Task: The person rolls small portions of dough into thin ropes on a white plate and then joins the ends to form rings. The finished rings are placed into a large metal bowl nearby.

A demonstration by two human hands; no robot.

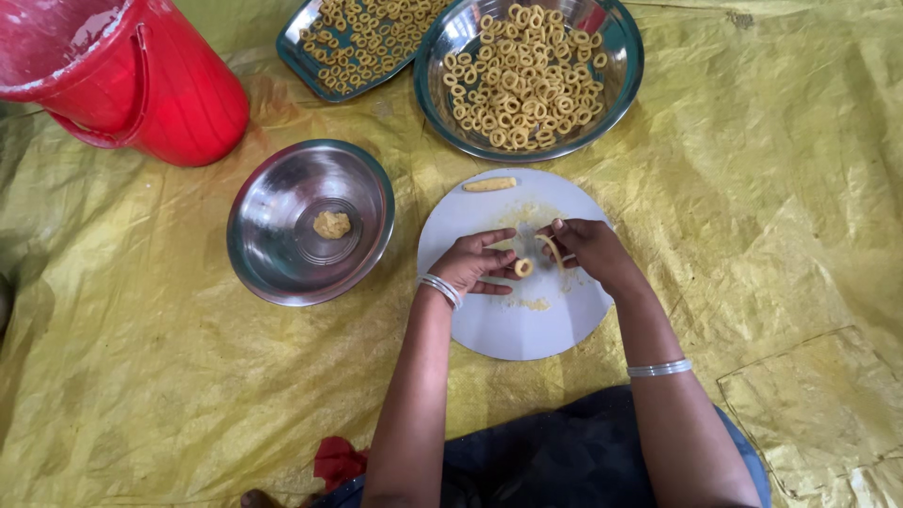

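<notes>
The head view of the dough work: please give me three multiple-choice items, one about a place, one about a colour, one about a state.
1. Where does the short dough roll lie?
A. on the far edge of the white round board
B. inside the bucket
C. on the person's lap

2. What colour is the bucket?
A. blue
B. red
C. green

3. What is the state of the steel bowl left of the board?
A. heaped with rings
B. turned upside down
C. almost empty, holding one small dough lump

Answers: 1 A, the roll rests on the board beyond the hands, left hand and right hand. 2 B, its wall is red. 3 C, only the lump sits at its bottom.
</notes>
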